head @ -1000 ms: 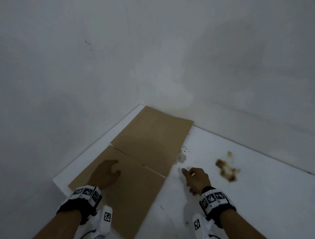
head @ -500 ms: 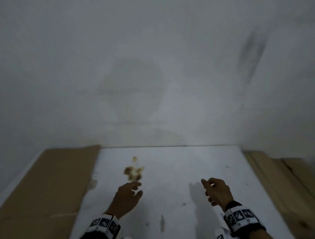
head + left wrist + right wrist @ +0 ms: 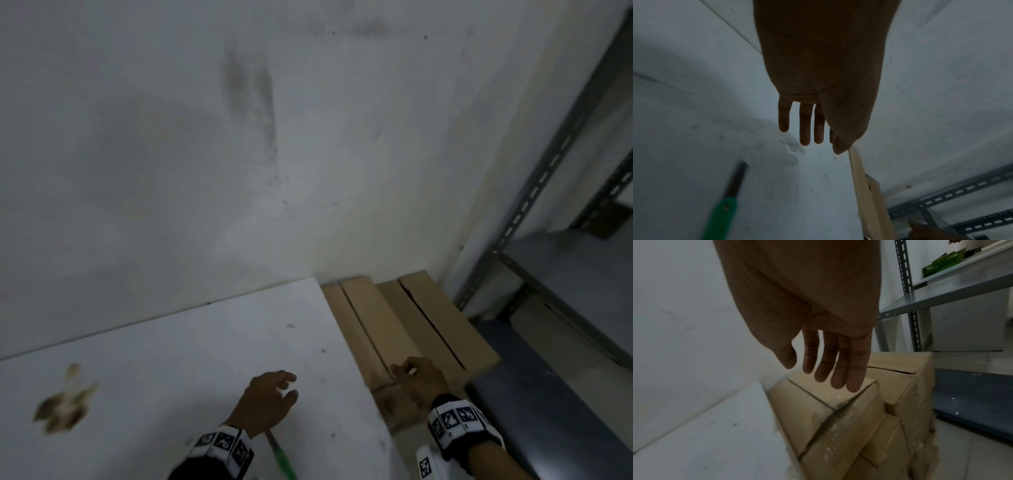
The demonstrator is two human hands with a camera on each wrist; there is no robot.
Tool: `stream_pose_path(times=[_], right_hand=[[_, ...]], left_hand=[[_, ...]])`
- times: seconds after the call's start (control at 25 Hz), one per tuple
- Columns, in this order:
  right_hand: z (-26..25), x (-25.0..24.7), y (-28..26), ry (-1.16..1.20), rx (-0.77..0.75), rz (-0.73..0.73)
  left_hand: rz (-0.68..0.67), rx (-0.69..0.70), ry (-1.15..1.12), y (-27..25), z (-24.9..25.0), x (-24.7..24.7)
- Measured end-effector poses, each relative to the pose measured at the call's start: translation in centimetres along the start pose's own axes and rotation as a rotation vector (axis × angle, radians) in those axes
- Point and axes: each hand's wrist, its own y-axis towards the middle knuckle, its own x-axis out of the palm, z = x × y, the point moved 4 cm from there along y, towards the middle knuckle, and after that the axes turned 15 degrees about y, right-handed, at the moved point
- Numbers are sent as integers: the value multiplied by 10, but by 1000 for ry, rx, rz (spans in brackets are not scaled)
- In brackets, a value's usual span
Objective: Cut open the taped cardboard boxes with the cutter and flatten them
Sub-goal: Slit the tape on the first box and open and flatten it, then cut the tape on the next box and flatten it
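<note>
Brown cardboard boxes [image 3: 404, 325] stand stacked beside the right edge of the white table [image 3: 171, 359]; in the right wrist view their tops [image 3: 898, 365] and a nearer taped box [image 3: 830, 404] show. My right hand [image 3: 416, 378] hovers over the nearest box with straight fingers [image 3: 838, 369], empty. My left hand [image 3: 270, 401] is open above the table, its fingers [image 3: 804, 125] extended and holding nothing. The green-handled cutter [image 3: 723, 209] lies on the table below my left wrist, also seen in the head view as a green cutter handle [image 3: 284, 462].
A grey metal shelf rack [image 3: 561, 260] stands at the right, with a green item [image 3: 943, 266] on a shelf. A white wall [image 3: 239, 154] runs behind the table. A brown stain [image 3: 65, 404] marks the table at left. Dark floor [image 3: 548, 394] lies below the rack.
The view swung right, away from the flattened cardboard at the left. Both hands moved right; the right hand now reaches over the stacked boxes, and the left left the flat cardboard.
</note>
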Motion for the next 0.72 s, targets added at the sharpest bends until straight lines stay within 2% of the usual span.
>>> stream_pose_path(times=[0.12,0.28,0.44,0.64,0.72], right_hand=[[19,-13,28,-107,37,-51],[22,-5,66,-202,42,-97],[14,15,100,-310,-15,-109],[21,31,134,-453,31,-121],[28,33,144,-473,44,-137]], left_hand=[[-41,27,2,26,43,19],[-140,14,-23,50,78,36],[-182,-14,0,75,93,44],[-211,-19,12,101,111,64],[-184,-36,22,109,115,73]])
